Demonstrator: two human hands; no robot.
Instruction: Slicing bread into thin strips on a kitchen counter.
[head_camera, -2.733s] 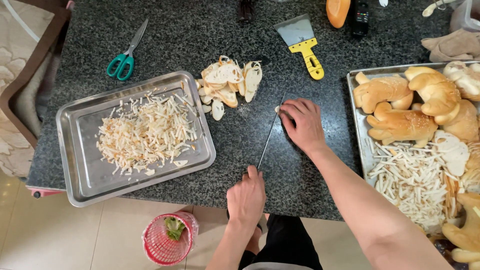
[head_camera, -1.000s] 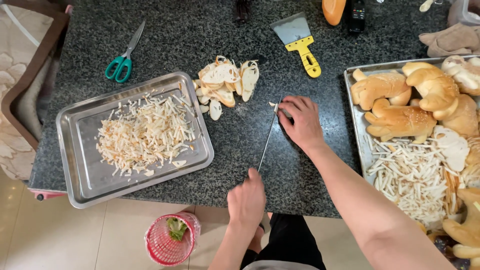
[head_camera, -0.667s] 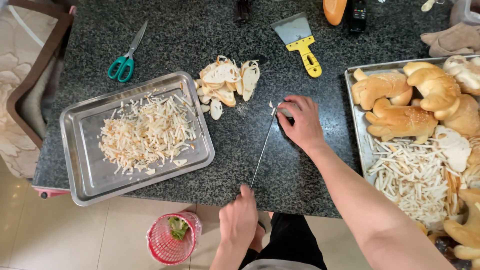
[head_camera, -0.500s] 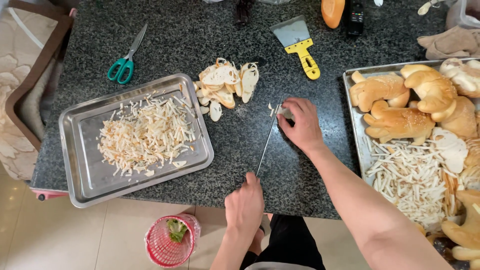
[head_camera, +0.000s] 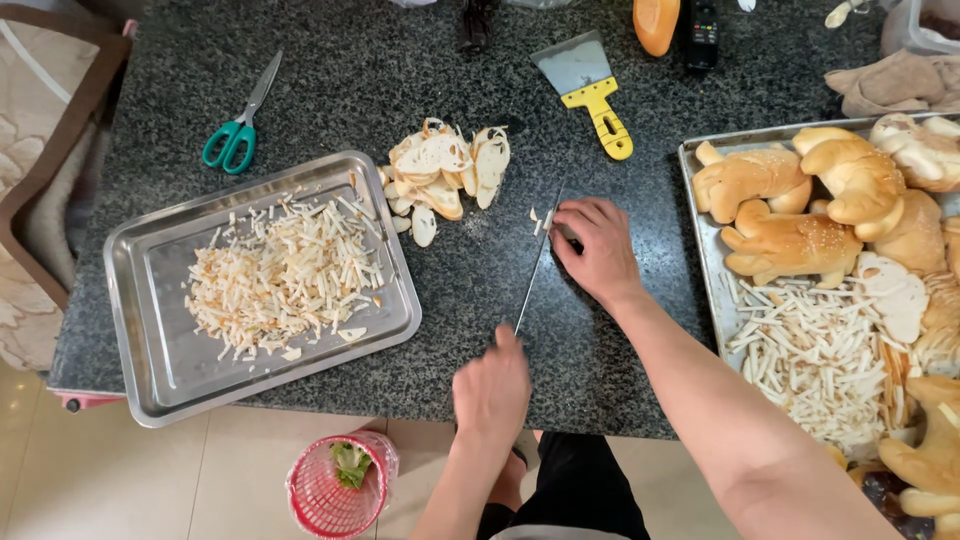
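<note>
A: Noting status. The left hand (head_camera: 492, 385) is gripping the knife (head_camera: 537, 268) by its handle at the desk (head_camera: 400, 60) edge; the right hand (head_camera: 597, 245) is pressing fingertips down on the blade tip, beside a few bread bits (head_camera: 540, 217).

B: Progress?

A: A good share looks cut: strips are filling the left tray (head_camera: 150, 370), more are lying in the right tray (head_camera: 700, 215). A pile of slices (head_camera: 445, 165) and whole rolls (head_camera: 790, 240) are waiting.

B: Surroundings?

A: Dark speckled stone; scissors (head_camera: 235, 135), a yellow scraper (head_camera: 590, 85); a pink basket (head_camera: 335, 490) is sitting on tiled floor.

Bread pieces (head_camera: 540, 217) now beside knife (head_camera: 538, 268)
</note>
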